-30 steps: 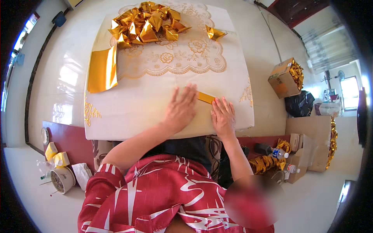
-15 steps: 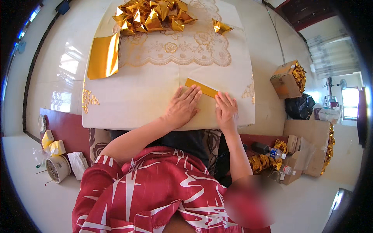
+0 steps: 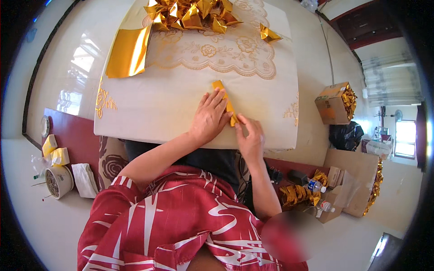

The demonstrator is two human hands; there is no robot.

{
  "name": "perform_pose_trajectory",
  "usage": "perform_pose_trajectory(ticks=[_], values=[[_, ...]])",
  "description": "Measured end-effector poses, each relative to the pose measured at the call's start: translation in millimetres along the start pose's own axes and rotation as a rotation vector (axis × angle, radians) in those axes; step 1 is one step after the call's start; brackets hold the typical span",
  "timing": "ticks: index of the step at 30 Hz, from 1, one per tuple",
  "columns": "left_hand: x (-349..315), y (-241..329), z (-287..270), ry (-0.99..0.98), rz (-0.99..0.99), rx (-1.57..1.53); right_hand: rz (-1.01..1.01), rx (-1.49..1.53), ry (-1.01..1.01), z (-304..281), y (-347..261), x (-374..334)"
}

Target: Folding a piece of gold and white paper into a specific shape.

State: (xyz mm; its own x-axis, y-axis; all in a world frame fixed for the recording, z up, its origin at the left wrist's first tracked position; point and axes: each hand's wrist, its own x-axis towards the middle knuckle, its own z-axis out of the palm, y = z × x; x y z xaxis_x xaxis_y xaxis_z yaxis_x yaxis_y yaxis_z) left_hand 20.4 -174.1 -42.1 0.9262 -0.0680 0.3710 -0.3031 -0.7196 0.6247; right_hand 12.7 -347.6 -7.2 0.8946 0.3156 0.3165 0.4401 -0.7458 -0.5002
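Observation:
A narrow folded strip of gold paper (image 3: 230, 107) lies slantwise on the white tablecloth (image 3: 172, 110) in front of me. My left hand (image 3: 209, 116) rests flat over its left side, fingers stretched out and pointing away from me. At the strip's near end, my right hand (image 3: 250, 137) has its thumb and forefinger closed on the corner. Part of the strip is hidden beneath my left fingers. Farther off, at the table's left, lies a stack of gold paper sheets (image 3: 128, 55). A heap of pointed, folded gold paper pieces (image 3: 192, 17) sits at the far side.
One folded gold piece (image 3: 270, 34) lies apart at the far right. On the floor to the right stand a cardboard box (image 3: 332, 106) of gold pieces and a black bag (image 3: 346, 136). A red bench (image 3: 72, 131) at left holds a white pot (image 3: 58, 181).
The gold strip has turned from lying crosswise to pointing away from me, and looks narrower. My right hand has moved left and nearer to me, onto its near end. My left hand stays flat.

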Motion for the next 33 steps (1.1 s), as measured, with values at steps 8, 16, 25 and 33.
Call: perform_pose_trajectory(ticks=[8,16,25,33], values=[[0,-3,-11,0.101,-0.091,-0.178,0.289,0.827,-0.229,7,-28,-12],[-2,-6,-19,0.063,-0.219,-0.407,0.429,0.726,-0.134,-1,-11,-2],[-2,1,-16,-0.005,-0.188,-0.365,0.441,0.76,-0.043,14,-3,7],[-4,4,-11,0.072,-0.042,-0.231,0.55,0.773,-0.101,16,-8,19]])
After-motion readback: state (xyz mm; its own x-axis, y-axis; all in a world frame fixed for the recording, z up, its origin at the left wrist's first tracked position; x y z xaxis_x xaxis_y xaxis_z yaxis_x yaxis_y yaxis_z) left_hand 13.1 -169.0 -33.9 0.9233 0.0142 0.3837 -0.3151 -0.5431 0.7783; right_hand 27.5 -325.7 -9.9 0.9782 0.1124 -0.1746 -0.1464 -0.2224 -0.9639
